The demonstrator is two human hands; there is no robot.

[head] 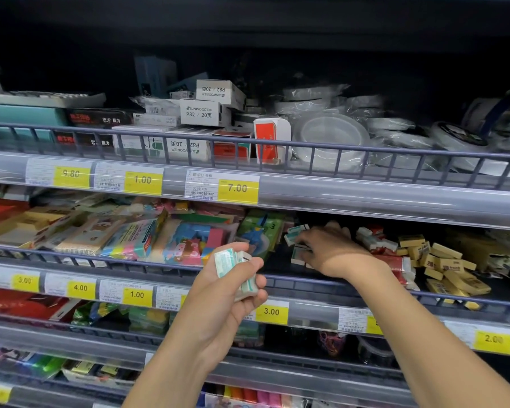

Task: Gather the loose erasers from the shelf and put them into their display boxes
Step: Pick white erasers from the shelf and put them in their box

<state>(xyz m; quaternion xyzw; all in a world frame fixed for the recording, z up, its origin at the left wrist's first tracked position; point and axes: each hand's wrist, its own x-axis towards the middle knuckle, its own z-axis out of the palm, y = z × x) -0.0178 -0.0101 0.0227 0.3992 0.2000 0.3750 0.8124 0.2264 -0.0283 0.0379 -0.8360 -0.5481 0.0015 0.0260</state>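
My left hand (233,287) is held in front of the middle shelf rail and grips a small stack of white erasers with green sleeves (236,267). My right hand (327,250) reaches over the rail into the shelf, its fingers curled round another green-sleeved eraser (298,252). More loose green-and-white erasers (295,233) lie just behind its fingertips. To the right lies a loose pile of red-and-white erasers (373,238), and beyond it several yellow erasers (442,260). No display box shows clearly; my right hand hides part of the shelf floor.
A grey wire rail (301,282) fronts the eraser shelf. Colourful stationery packs (186,240) fill the shelf to the left. The shelf above (395,198) holds small boxes and tape rolls. Yellow price tags line the shelf edges.
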